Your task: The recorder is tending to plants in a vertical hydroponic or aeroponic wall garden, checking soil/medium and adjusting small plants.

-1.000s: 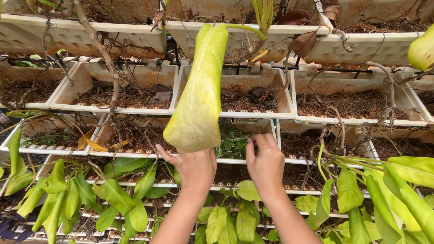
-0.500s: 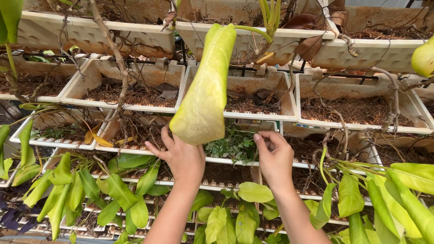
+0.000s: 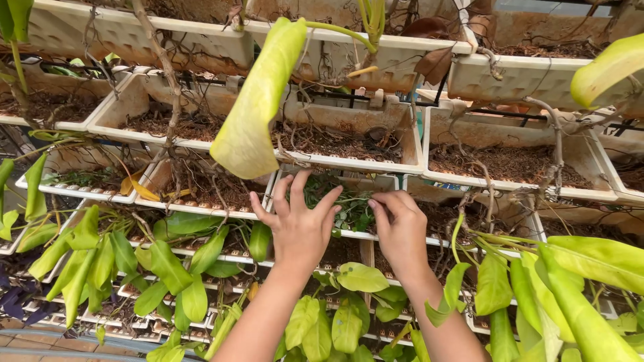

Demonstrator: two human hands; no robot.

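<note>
My left hand (image 3: 298, 224) reaches into a white planter box (image 3: 349, 234) in the middle of a tiered rack, fingers spread over small dark green weeds (image 3: 342, 201). My right hand (image 3: 400, 224) is beside it with fingers curled into the same greenery; whether it grips a sprig I cannot tell. A large pale yellow-green leaf (image 3: 258, 100) hangs on a long stalk just above and left of my left hand.
Rows of white planter boxes (image 3: 530, 87) hold brown coir and bare twisted stems (image 3: 164, 74). Leafy green plants (image 3: 168, 268) fill the lower rows left and right (image 3: 570, 295). Another yellow-green leaf (image 3: 607, 64) shows at upper right.
Both hands have moved up from the lower row into the middle planter, onto the small weeds. The view shifted, so the big leaf now hangs further left.
</note>
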